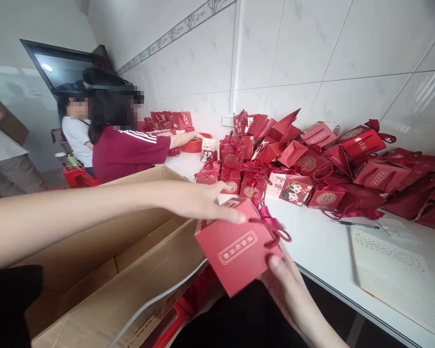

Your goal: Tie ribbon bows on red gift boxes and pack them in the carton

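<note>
I hold a red gift box [237, 249] with a ribbon bow [271, 226] in front of me, between the cardboard carton and the table edge. My left hand [199, 199] grips its top, fingers laid over the upper flap. My right hand [288, 290] supports it from below, thumb pressed on the front face. The box is tilted, its white label facing me.
A large open cardboard carton [105, 270] stands at my left. A white table [322, 246] carries a heap of red gift boxes and bags [311, 159], a pen [353, 224] and a notebook [398, 275]. Other people [125, 140] work at the far left; red stools stand below.
</note>
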`<action>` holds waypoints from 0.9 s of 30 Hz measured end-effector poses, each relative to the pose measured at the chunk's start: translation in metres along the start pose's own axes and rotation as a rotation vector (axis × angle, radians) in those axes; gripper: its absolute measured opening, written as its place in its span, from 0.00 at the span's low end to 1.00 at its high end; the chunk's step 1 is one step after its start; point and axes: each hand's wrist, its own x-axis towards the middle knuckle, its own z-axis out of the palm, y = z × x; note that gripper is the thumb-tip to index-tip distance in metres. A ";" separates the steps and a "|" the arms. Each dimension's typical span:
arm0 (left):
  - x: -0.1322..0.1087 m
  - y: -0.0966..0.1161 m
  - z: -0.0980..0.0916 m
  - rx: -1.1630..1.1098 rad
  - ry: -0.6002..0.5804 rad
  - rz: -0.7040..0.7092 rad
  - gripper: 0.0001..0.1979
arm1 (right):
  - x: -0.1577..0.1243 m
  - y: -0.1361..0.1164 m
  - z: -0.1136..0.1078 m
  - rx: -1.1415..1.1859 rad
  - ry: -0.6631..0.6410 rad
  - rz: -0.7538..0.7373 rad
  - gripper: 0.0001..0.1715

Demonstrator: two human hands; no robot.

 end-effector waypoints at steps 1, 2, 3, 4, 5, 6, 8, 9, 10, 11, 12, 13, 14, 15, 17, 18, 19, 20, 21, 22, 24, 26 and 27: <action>0.001 -0.006 0.004 0.026 -0.017 0.057 0.46 | 0.003 0.004 -0.007 -0.185 0.050 -0.178 0.37; 0.001 -0.012 0.009 0.050 -0.041 0.123 0.49 | 0.008 0.006 -0.014 -0.390 0.092 -0.362 0.39; 0.000 -0.018 0.015 0.071 -0.051 0.190 0.51 | 0.013 0.007 -0.021 -0.604 0.127 -0.548 0.39; -0.001 -0.024 0.021 0.087 -0.014 0.261 0.53 | 0.018 0.006 -0.027 -0.805 0.153 -0.722 0.40; -0.001 -0.030 0.028 0.101 0.028 0.312 0.53 | 0.022 0.003 -0.031 -0.978 0.168 -0.869 0.40; -0.002 -0.035 0.034 0.105 0.084 0.342 0.53 | 0.026 0.000 -0.034 -1.113 0.178 -0.983 0.39; -0.001 -0.043 0.044 0.105 0.177 0.394 0.50 | 0.032 -0.007 -0.036 -1.272 0.181 -1.106 0.39; 0.000 -0.046 0.048 0.105 0.216 0.423 0.48 | 0.033 -0.009 -0.036 -1.311 0.175 -1.130 0.39; 0.001 -0.048 0.051 0.107 0.246 0.456 0.44 | 0.035 -0.011 -0.035 -1.337 0.170 -1.144 0.39; 0.003 -0.049 0.052 0.107 0.269 0.490 0.40 | 0.035 -0.012 -0.034 -1.354 0.168 -1.157 0.39; 0.005 -0.051 0.052 0.099 0.285 0.523 0.35 | 0.036 -0.012 -0.033 -1.364 0.171 -1.167 0.39; 0.007 -0.052 0.052 0.082 0.287 0.556 0.30 | 0.036 -0.011 -0.033 -1.368 0.175 -1.177 0.39; 0.008 -0.052 0.051 0.054 0.282 0.589 0.24 | 0.036 -0.011 -0.032 -1.367 0.184 -1.188 0.40; 0.010 -0.053 0.051 0.019 0.272 0.622 0.18 | 0.037 -0.010 -0.032 -1.366 0.196 -1.201 0.40; 0.012 -0.055 0.052 -0.066 0.259 0.677 0.10 | 0.037 -0.011 -0.031 -1.375 0.206 -1.219 0.41; 0.013 -0.057 0.054 -0.108 0.268 0.687 0.09 | 0.038 -0.011 -0.030 -1.383 0.206 -1.223 0.41; 0.014 -0.058 0.056 -0.142 0.289 0.683 0.11 | 0.038 -0.011 -0.030 -1.390 0.205 -1.224 0.42; 0.014 -0.059 0.058 -0.164 0.313 0.663 0.15 | 0.039 -0.012 -0.030 -1.399 0.201 -1.221 0.42; 0.014 -0.059 0.060 -0.172 0.330 0.633 0.21 | 0.039 -0.012 -0.030 -1.405 0.196 -1.220 0.42; 0.014 -0.059 0.062 -0.168 0.339 0.598 0.25 | 0.040 -0.012 -0.030 -1.409 0.194 -1.221 0.42; 0.013 -0.059 0.065 -0.157 0.312 0.543 0.28 | 0.041 -0.011 -0.030 -1.419 0.189 -1.216 0.41; 0.012 -0.057 0.067 -0.209 0.256 0.527 0.27 | 0.042 -0.010 -0.032 -1.424 0.190 -1.199 0.40; 0.011 -0.056 0.067 -0.264 0.241 0.521 0.26 | 0.042 -0.010 -0.032 -1.424 0.191 -1.184 0.40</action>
